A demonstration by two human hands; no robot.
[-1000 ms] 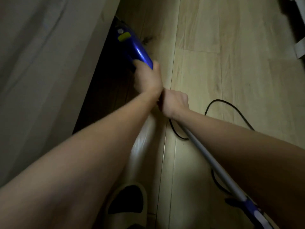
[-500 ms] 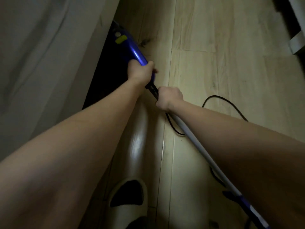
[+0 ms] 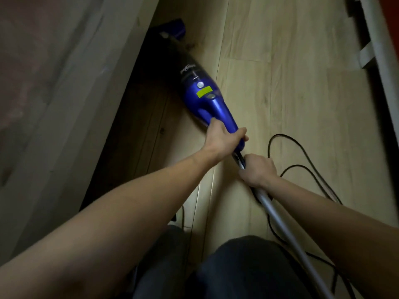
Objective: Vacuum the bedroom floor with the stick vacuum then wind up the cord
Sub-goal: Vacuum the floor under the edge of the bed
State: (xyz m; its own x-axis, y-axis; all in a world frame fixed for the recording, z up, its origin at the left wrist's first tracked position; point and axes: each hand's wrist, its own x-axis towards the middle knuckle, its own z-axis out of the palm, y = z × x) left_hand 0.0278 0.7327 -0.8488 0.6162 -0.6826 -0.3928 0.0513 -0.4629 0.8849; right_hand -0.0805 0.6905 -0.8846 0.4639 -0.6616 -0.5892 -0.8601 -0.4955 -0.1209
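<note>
Stick vacuum [image 3: 203, 98]: glossy blue plastic body, lying low on the floor, nose toward 11 o'clock at the bed's edge. Yellow-green label and two round grey buttons on top; white script on the dark dust cup, too blurred to read. Floor head at 11 o'clock dim, half in shadow. Left hand [image 3: 222, 139] grips the blue handle. Right hand [image 3: 258, 169] wraps the grey metal tube [image 3: 287, 229], which runs off-frame at 5 o'clock. Black cord [image 3: 302, 167] loops loose at 3 o'clock. Pale wood-grain floor [image 3: 280, 61]. Grey bedsheet [image 3: 64, 83] at 9 o'clock.
</note>
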